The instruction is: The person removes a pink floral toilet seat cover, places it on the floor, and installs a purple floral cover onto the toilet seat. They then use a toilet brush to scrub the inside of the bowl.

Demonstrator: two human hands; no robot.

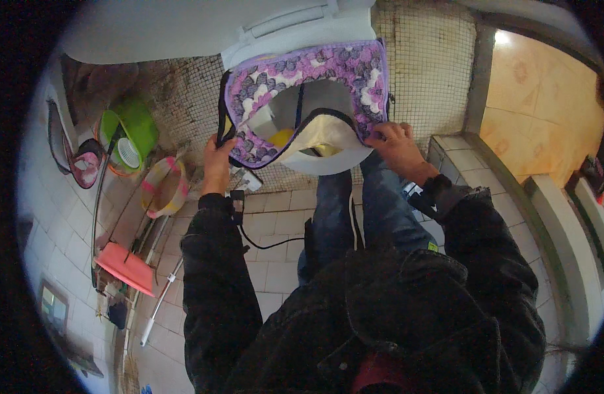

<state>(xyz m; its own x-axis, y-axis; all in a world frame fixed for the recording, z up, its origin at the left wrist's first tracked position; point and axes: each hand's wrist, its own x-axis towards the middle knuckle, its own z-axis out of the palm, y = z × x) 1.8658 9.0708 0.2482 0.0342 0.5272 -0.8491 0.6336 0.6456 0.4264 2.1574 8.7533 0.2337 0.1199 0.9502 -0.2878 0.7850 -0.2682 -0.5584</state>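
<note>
A purple, white and grey floral plush toilet seat cover (249, 85) with a large oval opening lies over a white toilet (328, 163). Its front edge has dark trim and sags into a cream-coloured lining (318, 134). Inside the opening something yellow and grey surfaces show; I cannot make out what they are. My left hand (218, 164) is closed on the cover's front left corner, by a black strip along its side. With thumb and fingers, my right hand (397, 148) pinches the front right edge. The fingertips are partly hidden by the fabric.
White tank (299, 43) stands behind the cover. To the left are a green basket (134, 125), a pink-and-yellow basket (165, 187), a pink dustpan (126, 268) and a white pole (161, 303). A black cable (272, 246) crosses the tiled floor. A raised ledge (564, 256) runs along the right.
</note>
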